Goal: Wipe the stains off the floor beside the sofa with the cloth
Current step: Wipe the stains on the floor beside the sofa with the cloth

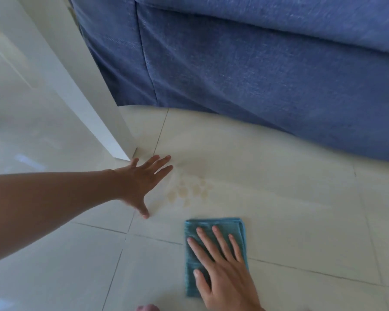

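Pale yellowish stains (189,190) mark the cream tiled floor (290,209) in front of the blue sofa (245,63). A folded teal cloth (213,225) lies flat on the floor just below the stains. My right hand (225,270) presses flat on the cloth with fingers spread, covering most of it. My left hand (139,182) rests flat on the floor just left of the stains, fingers apart, holding nothing.
A white post or door frame (94,113) meets the floor left of the sofa, close to my left hand's fingertips. The sofa's skirt reaches the floor behind the stains. Glossy tiles extend to the left and toward me.
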A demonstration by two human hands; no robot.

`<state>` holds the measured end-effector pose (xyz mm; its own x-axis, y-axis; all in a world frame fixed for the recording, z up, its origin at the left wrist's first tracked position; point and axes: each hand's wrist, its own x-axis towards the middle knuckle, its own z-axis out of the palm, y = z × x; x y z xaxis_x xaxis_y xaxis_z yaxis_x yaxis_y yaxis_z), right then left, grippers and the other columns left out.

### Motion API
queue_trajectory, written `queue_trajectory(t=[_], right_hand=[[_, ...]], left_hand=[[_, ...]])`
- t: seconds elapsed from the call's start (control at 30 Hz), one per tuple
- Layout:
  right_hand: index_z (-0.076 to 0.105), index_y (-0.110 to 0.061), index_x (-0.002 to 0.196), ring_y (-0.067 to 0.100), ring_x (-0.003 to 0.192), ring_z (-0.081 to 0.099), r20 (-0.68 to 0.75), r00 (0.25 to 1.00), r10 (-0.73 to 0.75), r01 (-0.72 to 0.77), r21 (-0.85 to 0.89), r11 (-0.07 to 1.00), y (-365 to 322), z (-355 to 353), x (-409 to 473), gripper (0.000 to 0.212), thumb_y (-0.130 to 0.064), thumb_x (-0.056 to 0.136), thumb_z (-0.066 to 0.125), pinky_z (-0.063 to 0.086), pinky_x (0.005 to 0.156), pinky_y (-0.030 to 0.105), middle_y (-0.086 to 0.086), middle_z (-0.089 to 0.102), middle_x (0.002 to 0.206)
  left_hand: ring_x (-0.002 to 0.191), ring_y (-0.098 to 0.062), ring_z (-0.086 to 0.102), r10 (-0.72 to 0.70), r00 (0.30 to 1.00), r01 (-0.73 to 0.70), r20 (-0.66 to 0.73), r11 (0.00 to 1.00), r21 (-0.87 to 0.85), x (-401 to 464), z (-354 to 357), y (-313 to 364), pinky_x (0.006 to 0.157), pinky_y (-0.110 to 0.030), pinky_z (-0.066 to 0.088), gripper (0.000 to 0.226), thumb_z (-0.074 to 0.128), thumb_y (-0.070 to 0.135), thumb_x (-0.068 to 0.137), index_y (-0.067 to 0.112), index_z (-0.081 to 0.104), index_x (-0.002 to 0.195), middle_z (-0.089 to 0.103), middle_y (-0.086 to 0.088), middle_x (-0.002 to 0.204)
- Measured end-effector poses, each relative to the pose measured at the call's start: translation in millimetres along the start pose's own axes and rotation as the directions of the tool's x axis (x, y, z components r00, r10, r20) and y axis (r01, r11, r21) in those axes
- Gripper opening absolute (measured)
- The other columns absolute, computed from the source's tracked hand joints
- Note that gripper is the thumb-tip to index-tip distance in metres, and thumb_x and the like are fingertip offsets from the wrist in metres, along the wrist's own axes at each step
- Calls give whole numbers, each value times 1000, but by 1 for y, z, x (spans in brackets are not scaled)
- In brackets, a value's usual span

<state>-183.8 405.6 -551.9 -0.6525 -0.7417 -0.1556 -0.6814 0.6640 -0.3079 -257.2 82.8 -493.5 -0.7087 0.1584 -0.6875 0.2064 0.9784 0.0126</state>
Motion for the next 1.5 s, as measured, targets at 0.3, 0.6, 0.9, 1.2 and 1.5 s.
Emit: queue_trajectory(t=[0.3, 0.6, 0.9, 1.2, 1.5], right_hand=[[31, -19, 156, 30, 152, 19, -196, 819, 539, -541, 49, 840, 49, -18, 67, 80, -67, 92, 25, 10, 122, 48, 8, 22, 166], [25, -19, 158, 30, 154, 8, -228, 835, 501, -511, 21, 860, 39, -2, 61, 69, -49, 96, 32, 7, 122, 51, 2, 14, 168], [25, -27, 157, 27, 155, 9, -202, 830, 519, -520, 54, 853, 26, 3, 40, 72, -56, 92, 34, 7, 121, 49, -3, 12, 168], [29, -21, 156, 34, 153, 16, -225, 830, 510, -528, -23, 849, 41, 0, 59, 69, -53, 95, 30, 13, 121, 54, 4, 19, 167], [23, -20, 158, 34, 153, 10, -223, 842, 491, -517, -72, 853, 55, -8, 89, 70, -54, 97, 25, 12, 122, 56, 5, 15, 168]], left_hand=[[146, -27, -27, -12, 1000, 12, -13, 1000, 0, -4, 8, -8, 119, -60, 3, 144, 74, 72, 63, 16, -23, 153, -37, -4, 157], [147, -26, -26, -13, 1000, 13, -13, 1000, -25, -2, 2, -5, 122, -48, 2, 146, 77, 70, 61, 17, -23, 153, -37, -3, 157], [146, -29, -27, -23, 1000, 23, 6, 1000, -18, -2, 0, -1, 123, -47, 2, 146, 78, 67, 63, 13, -25, 152, -38, -8, 156], [149, -21, -21, -26, 997, 20, -69, 996, -87, -18, 9, -5, 120, -31, 3, 142, 74, 71, 65, 15, -22, 153, -38, -5, 156], [147, -24, -25, -83, 993, 78, -80, 995, -67, -27, 27, -9, 121, -41, -1, 147, 70, 79, 59, 16, -25, 152, -37, -6, 157]])
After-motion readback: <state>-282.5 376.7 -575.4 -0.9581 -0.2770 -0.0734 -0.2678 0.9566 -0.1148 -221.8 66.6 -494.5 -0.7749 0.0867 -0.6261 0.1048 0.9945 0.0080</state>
